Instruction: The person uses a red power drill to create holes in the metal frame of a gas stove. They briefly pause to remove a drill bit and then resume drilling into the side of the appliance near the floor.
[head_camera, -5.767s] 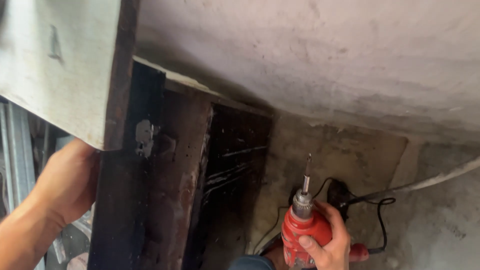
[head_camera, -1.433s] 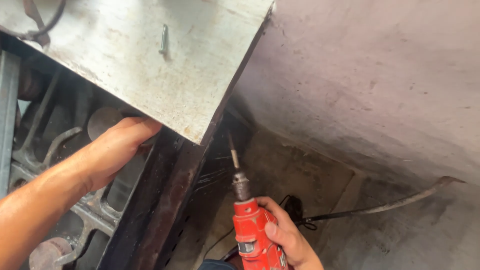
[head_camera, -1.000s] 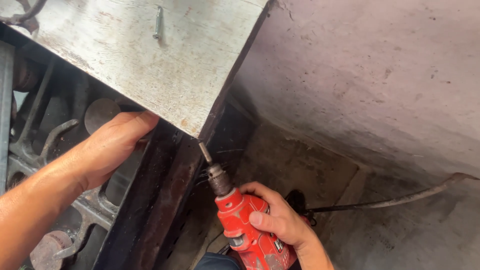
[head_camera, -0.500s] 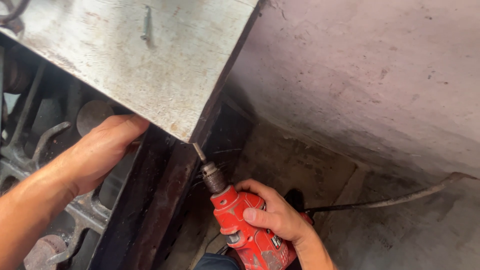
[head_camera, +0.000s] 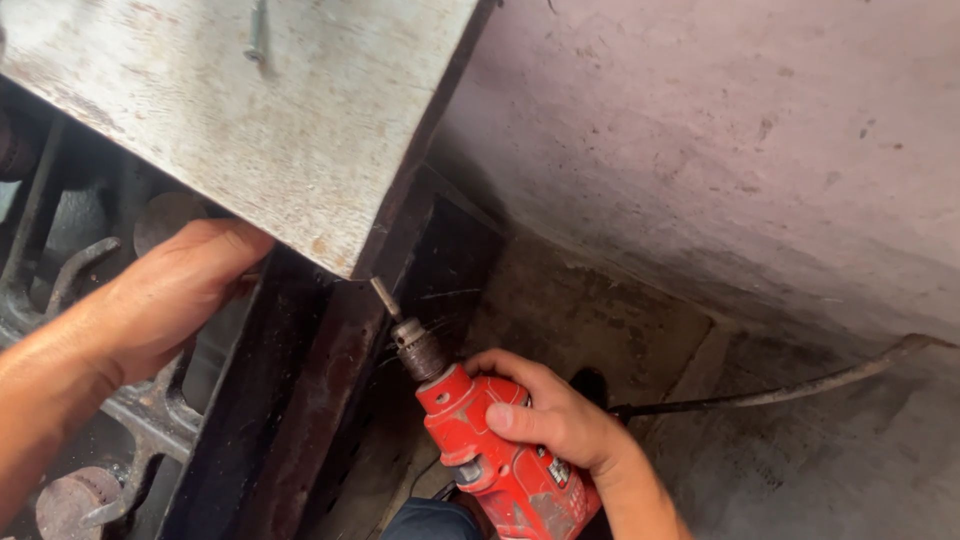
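A small label (head_camera: 556, 472) with dark and white patches sits on the red drill's (head_camera: 495, 450) body.

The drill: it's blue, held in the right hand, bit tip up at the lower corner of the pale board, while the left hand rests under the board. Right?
Not quite. The head view shows the drill is red, not blue. The rest holds: the right hand grips it, its bit points at the lower corner of the pale board, and the left hand rests under the board.

The red electric drill's (head_camera: 500, 465) rear runs off the bottom edge; the left hand's (head_camera: 170, 295) fingertips hide beneath the pale grey board's (head_camera: 260, 120) lower edge.
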